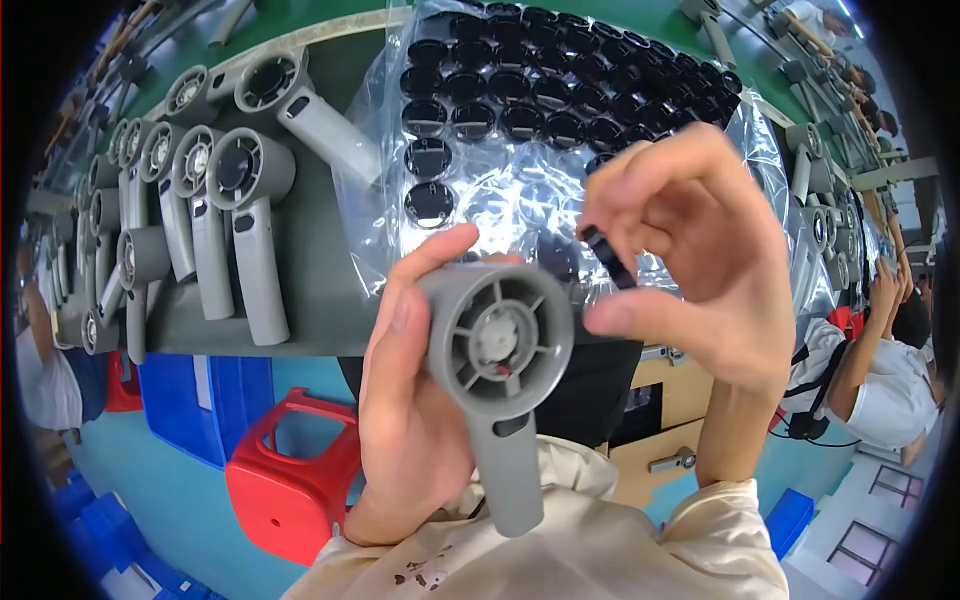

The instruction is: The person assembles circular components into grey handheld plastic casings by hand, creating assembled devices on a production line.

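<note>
My left hand point(405, 400) is wrapped round the head of a grey handheld fan point(508, 480), its handle hanging down toward my shirt. Inside the round head, spokes and a pale hub show, with a small bit of red beside the hub. To the right of the fan, my right hand point(700, 250) pinches a black round cap point(608, 258), seen nearly edge-on, between thumb and fingers. The cap is apart from the fan. Behind both hands, a clear plastic tray point(490, 215) carries rows of similar black caps point(522, 122).
Several grey fans point(262, 270) lie on the dark table point(325, 235) at left, one point(330, 135) touching the plastic. Below the table edge stand a red stool point(290, 490) and a blue bin point(205, 400). A wooden drawer cabinet point(655, 460) is at right. Other people point(880, 370) sit farther right.
</note>
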Available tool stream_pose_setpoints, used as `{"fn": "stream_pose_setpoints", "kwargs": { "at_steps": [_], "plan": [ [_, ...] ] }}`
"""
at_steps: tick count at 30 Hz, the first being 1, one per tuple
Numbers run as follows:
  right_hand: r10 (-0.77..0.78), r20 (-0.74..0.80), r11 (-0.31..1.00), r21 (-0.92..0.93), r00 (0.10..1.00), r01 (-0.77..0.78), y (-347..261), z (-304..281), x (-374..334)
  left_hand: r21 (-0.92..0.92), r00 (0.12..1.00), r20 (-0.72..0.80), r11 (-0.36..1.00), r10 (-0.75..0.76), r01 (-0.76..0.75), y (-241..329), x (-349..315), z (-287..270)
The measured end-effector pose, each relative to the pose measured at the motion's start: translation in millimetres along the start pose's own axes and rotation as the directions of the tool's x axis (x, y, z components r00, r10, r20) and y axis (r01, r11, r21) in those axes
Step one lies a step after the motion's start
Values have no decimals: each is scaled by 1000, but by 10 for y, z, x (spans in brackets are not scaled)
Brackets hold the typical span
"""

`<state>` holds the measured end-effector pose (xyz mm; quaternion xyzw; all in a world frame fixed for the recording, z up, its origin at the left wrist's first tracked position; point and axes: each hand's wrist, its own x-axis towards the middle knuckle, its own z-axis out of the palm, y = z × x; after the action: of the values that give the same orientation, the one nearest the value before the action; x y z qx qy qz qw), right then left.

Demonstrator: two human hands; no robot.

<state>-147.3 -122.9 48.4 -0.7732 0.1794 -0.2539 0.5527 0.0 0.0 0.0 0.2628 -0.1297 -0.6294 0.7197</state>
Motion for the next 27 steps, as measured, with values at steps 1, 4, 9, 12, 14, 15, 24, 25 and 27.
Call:
{"fn": "stream_pose_setpoints", "kwargs": {
  "at_steps": [1,4,9,12,14,15,24,25,27],
  "plan": [
    [-46,-59,996,68,997,50,-47,19,-62,-44,1000,-11,999,19,-20,-30,6,66],
    [-144,-55,977,152,988,151,-16,80,-180,-85,999,-1,996,36,-36,-22,35,122],
    [-142,-135,962,213,981,169,-6,116,-318,-91,996,53,994,73,-68,-46,40,146],
    [-221,-132,975,-2,966,223,-79,80,-324,-134,990,72,985,119,-109,-56,9,170],
    [-316,-89,945,-124,945,304,-89,68,-300,-130,986,77,982,145,-134,-93,-18,188],
    [-362,-66,920,-184,930,345,-87,69,-291,-118,982,90,980,168,-157,-109,-23,188],
    [-405,-119,899,-231,907,371,-75,168,-298,-142,963,165,971,215,-192,-114,-119,154],
    [-402,-116,901,-230,908,369,-71,180,-287,-145,963,161,971,215,-193,-107,-125,141],
    [-437,-108,878,-268,893,397,-64,196,-268,-129,957,191,972,219,-196,-85,-127,101]
  ]
}}
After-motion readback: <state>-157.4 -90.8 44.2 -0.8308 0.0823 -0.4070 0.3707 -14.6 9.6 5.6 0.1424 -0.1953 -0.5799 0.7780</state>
